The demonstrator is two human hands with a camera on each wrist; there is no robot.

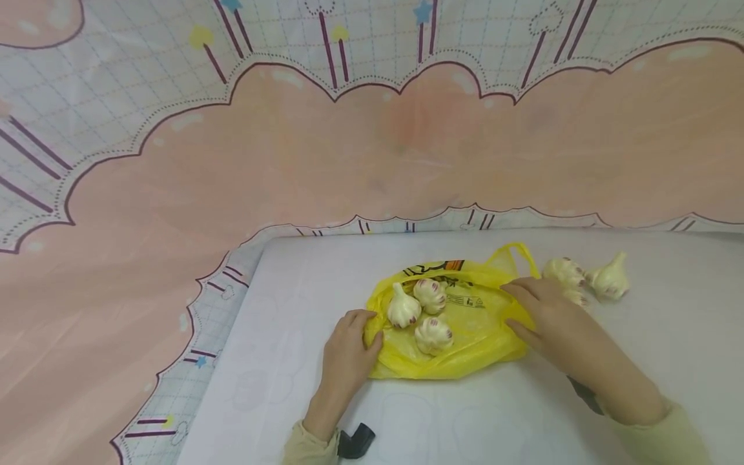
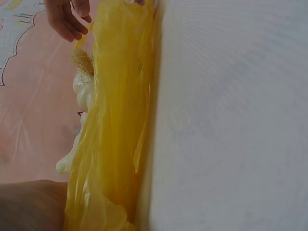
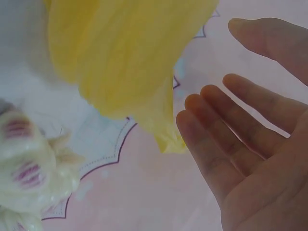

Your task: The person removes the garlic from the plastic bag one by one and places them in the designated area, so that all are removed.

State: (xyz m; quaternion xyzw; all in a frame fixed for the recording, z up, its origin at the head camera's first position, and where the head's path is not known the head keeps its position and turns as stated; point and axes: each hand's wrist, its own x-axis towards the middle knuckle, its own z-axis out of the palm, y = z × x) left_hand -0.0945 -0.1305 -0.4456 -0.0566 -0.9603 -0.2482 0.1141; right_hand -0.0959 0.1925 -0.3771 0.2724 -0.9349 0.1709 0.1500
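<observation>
A yellow plastic bag lies with its mouth spread towards me, and three garlic bulbs rest inside it. At the bag's left edge my left hand holds the plastic between thumb and fingers; its fingertips are partly hidden. My right hand hovers by the bag's right side. In the right wrist view its fingers are extended and apart from the yellow plastic, with nothing in them. Beyond that hand, loose garlic bulbs sit on the table, one of them partly covered by the hand.
The white table carries all of this. A patterned pink and white cloth rises behind it and hangs along its left side. Black wrist straps show below the hands.
</observation>
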